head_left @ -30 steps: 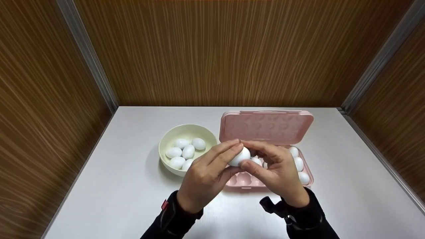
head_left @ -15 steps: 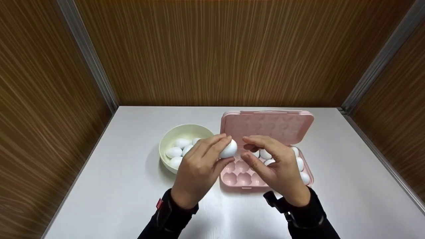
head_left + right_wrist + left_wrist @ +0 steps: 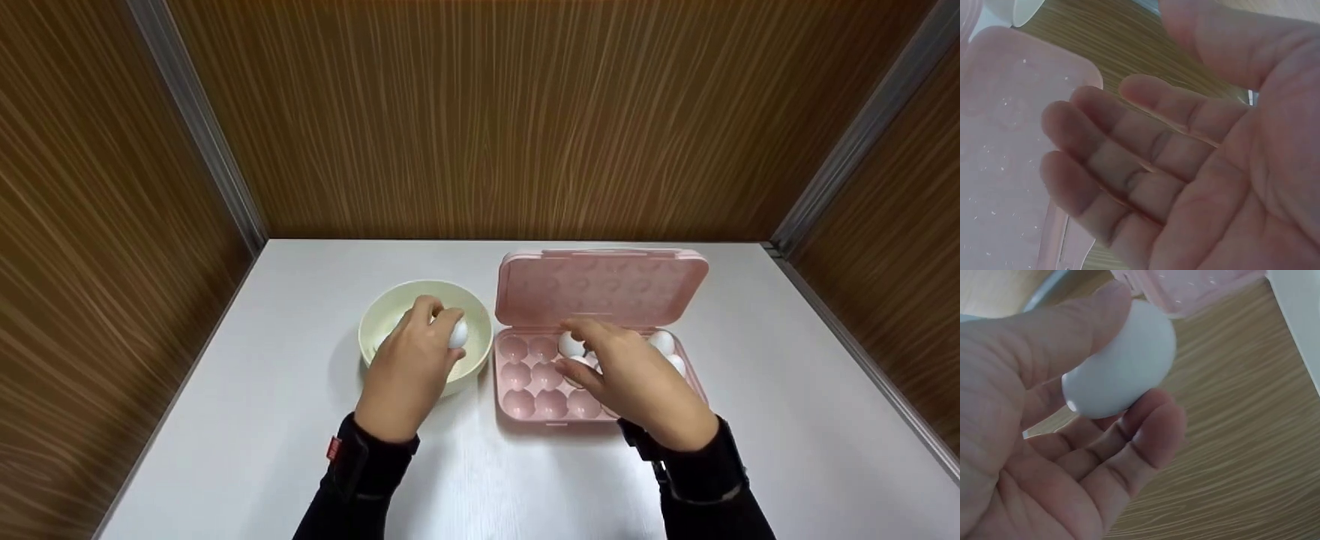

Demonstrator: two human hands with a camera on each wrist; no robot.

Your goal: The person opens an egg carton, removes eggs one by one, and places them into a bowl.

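Leftward went the left hand [image 3: 409, 367], now over the bowl [image 3: 375, 337], pinching a smooth, light, fragile egg [image 3: 1120, 363] across its middle; right hand [image 3: 637, 379] hovered relaxed, empty, above the tray [image 3: 525, 409].

white table [image 3: 765, 420], cream bowl [image 3: 375, 324], open pink egg carton [image 3: 525, 411]

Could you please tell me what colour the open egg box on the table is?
The egg box is pale pink, lid and tray alike; the head view shows it best.
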